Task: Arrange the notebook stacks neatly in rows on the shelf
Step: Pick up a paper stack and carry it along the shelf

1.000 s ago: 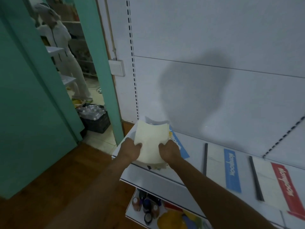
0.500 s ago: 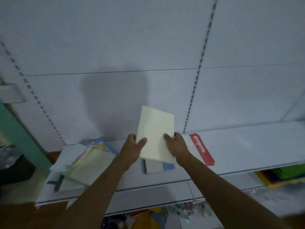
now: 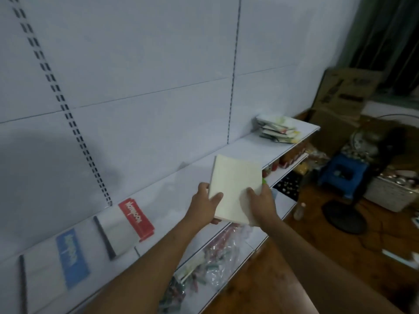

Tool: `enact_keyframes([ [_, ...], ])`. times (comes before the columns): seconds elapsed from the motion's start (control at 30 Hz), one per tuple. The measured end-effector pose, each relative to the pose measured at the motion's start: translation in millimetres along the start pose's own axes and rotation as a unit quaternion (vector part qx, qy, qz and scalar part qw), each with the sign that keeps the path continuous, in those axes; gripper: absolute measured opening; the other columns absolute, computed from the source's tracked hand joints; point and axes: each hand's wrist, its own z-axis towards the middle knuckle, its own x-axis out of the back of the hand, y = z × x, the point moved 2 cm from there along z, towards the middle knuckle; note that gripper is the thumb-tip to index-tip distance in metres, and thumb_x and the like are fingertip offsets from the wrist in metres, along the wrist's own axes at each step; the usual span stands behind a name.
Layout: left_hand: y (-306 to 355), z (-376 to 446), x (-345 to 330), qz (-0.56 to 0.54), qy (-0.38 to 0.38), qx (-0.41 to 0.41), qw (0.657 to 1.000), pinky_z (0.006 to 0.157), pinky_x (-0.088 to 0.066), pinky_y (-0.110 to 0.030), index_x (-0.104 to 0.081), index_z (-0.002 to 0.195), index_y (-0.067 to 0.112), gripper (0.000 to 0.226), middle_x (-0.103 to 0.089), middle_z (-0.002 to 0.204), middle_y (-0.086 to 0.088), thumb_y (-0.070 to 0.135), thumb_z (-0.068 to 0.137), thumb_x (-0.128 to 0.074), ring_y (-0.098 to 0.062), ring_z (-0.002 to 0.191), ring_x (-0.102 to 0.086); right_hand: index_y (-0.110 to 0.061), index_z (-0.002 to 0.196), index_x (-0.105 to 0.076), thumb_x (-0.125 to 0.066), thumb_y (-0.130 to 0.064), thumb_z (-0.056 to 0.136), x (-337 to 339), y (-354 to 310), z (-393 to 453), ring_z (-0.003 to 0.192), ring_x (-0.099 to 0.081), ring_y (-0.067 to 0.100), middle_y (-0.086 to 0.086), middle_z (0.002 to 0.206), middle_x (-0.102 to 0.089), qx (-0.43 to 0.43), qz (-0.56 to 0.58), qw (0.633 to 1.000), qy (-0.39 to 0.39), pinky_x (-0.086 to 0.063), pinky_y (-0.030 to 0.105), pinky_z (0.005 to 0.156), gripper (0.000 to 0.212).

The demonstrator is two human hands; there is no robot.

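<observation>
Two notebooks are lying flat on the white shelf (image 3: pixel 172 184), one with a red band (image 3: pixel 136 217) and one with a blue band (image 3: pixel 71 257), well to the left of the hands; a leaning pile of notebooks (image 3: pixel 277 130) is sitting at the shelf's far right end. Packaged goods (image 3: pixel 204 266) are filling the lower shelf. The left hand (image 3: pixel 204 206) and right hand (image 3: pixel 260 203) are both gripping the cream notebook stack (image 3: pixel 235 191) by its near corners, above the shelf's front edge. Since half a second ago the stack is being carried rightward, past the red-banded notebook.
</observation>
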Motion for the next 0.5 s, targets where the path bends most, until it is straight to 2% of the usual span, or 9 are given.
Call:
enact_keyframes([
  [0.1,17.0,20.8,-49.6,0.010,-0.008,-0.002,1.000,0.043,-0.053,-0.029,-0.039,0.119,0.019,0.034,-0.053,0.110,-0.004,0.030,0.093,-0.056,-0.023,0.080,-0.063,-0.015,0.132,-0.040,-0.050,-0.030,0.094,44.2,6.8,30.8,0.105,-0.052,0.022,0.001,0.119,-0.053,0.019,-0.032,0.999,0.014,-0.045,0.038,0.092,0.043],
  [0.23,27.4,42.0,-87.1,0.016,0.000,0.006,1.000,0.043,-0.055,-0.031,-0.040,0.114,0.022,0.027,-0.052,0.100,0.006,0.031,0.093,-0.055,-0.017,0.078,-0.062,-0.014,0.134,-0.041,-0.048,-0.031,0.095,69.4,15.6,67.6,0.109,-0.054,0.025,0.007,0.126,-0.056,0.021,-0.054,0.998,0.014,-0.043,0.036,0.092,0.043],
  [0.37,27.5,65.9,-90.8,0.041,0.027,0.021,0.999,0.042,-0.054,-0.028,-0.044,0.119,0.018,0.028,-0.054,0.101,0.001,0.032,0.095,-0.050,-0.013,0.076,-0.060,-0.017,0.137,-0.041,-0.048,-0.033,0.093,60.5,18.7,96.3,0.111,-0.055,0.028,0.007,0.128,-0.056,0.019,-0.067,0.998,-0.003,-0.046,0.045,0.099,0.046],
  [0.43,22.9,81.7,-81.8,0.072,0.040,0.030,0.996,0.044,-0.055,-0.028,-0.045,0.126,0.016,0.031,-0.053,0.106,0.000,0.030,0.098,-0.044,-0.011,0.078,-0.057,-0.017,0.135,-0.043,-0.049,-0.032,0.093,47.0,17.9,111.5,0.105,-0.055,0.025,0.007,0.126,-0.058,0.021,-0.062,0.998,-0.012,-0.046,0.041,0.095,0.045],
  [0.5,15.2,96.2,-66.7,0.107,0.055,0.036,0.992,0.057,-0.060,-0.034,-0.045,0.129,0.015,0.031,-0.053,0.112,-0.003,0.026,0.100,-0.039,-0.016,0.084,-0.057,-0.018,0.131,-0.046,-0.049,-0.032,0.092,28.2,15.8,124.6,0.097,-0.053,0.021,0.006,0.121,-0.060,0.028,-0.067,0.997,-0.027,-0.045,0.034,0.087,0.041],
])
